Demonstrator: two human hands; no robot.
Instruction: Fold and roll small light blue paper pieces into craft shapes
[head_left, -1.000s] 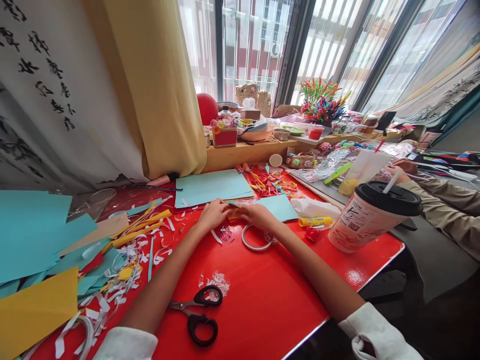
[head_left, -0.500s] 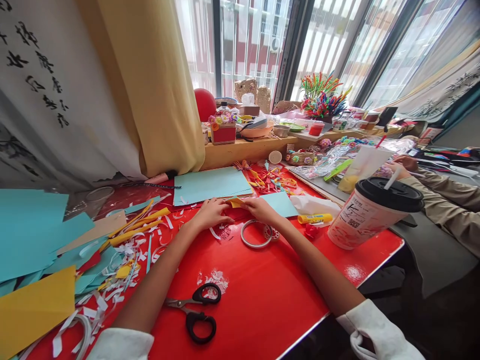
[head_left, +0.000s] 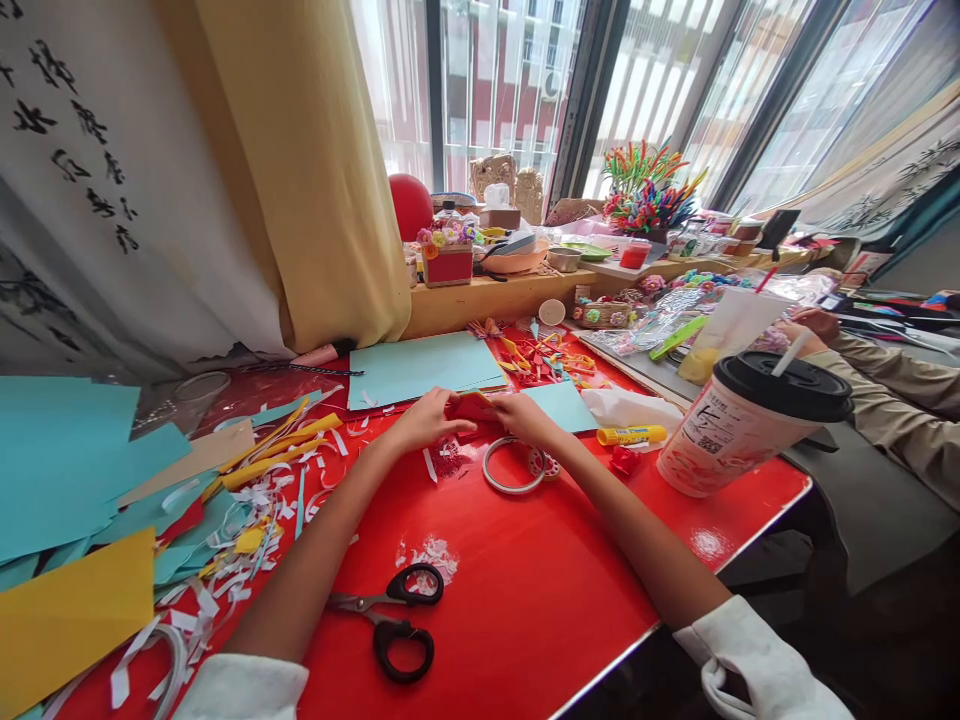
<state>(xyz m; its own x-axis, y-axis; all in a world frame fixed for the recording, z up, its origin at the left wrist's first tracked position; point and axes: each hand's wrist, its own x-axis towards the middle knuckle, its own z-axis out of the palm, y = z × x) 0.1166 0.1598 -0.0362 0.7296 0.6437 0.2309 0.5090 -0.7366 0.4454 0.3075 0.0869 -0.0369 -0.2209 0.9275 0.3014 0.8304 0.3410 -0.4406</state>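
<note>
Between the two hands, red is now shown on the small paper piece (head_left: 472, 406) where yellow was shown half a second ago, while the scissors (head_left: 395, 629) have been left in place. This piece is held just beyond the tape ring (head_left: 514, 491), above the red table (head_left: 517, 580). Its right end is pinched by the fingers of the right hand (head_left: 523, 418). Its left end is touched by the fingers of the left hand (head_left: 429, 418), whose thumb is held apart from them; whether it is gripped there cannot be told.

Just beside the ring, on its right, a patterned disc (head_left: 552, 466) is seen. Farther right of the ring, a yellow glue stick (head_left: 632, 436) is laid, and past it a lidded cup (head_left: 750, 425) is set. Beyond the ring, to the left, light blue sheets (head_left: 427, 368) are stacked. The scissors are laid nearer than the ring and left of it, their handles spread apart.
</note>
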